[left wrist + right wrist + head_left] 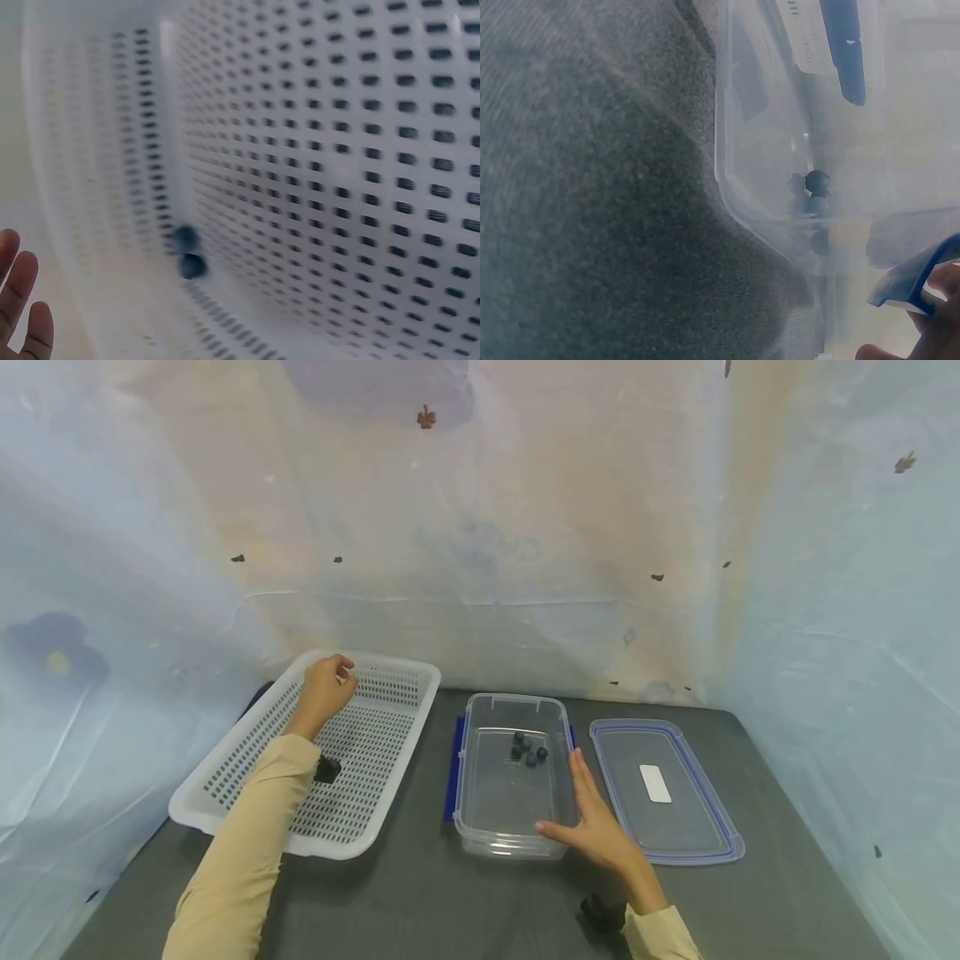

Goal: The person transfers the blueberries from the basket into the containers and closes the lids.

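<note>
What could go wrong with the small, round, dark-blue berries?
If the right hand bumped the clear rectangular plastic box beside it, the berries inside could roll or spill: the clear, blue-edged plastic lid is off. Two more berries lie by the wall of the white, holed plastic basket; being round, they might slip from the left hand if picked up.

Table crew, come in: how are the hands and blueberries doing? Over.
Left hand over perforated white basket, grasp looks empty. Right hand at clear container. Blueberries in both, two visible in basket. Lid lies aside; nothing apparently blocking.
</note>
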{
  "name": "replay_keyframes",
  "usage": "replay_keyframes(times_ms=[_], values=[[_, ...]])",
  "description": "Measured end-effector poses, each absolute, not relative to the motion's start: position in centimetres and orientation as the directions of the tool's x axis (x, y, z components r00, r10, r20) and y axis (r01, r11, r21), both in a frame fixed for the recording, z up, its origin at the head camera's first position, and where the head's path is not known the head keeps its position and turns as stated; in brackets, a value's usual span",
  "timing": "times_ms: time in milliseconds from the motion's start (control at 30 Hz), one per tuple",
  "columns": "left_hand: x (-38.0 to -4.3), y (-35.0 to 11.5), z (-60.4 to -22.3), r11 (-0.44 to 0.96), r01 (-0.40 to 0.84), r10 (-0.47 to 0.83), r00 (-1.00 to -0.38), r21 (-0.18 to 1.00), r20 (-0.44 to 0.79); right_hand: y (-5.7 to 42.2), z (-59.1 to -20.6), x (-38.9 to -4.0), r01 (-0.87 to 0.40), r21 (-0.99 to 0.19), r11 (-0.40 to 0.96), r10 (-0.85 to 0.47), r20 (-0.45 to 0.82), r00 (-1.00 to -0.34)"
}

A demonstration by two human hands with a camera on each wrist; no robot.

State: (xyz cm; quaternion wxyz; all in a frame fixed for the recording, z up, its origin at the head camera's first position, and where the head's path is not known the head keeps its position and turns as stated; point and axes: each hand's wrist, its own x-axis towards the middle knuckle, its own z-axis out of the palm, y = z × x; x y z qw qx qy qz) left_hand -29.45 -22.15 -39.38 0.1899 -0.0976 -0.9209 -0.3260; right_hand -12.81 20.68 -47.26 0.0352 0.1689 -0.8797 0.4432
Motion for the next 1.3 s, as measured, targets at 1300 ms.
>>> replay_keyframes(times_ms=[1300], values=[[-31.9,-22.8,-46.5,0.925,-0.008,0.048,-0.989,0.380,-0.139,20.7,-47.7,-12.8,-0.353,-0.777,0.522,-0.263,0.247,-0.933]])
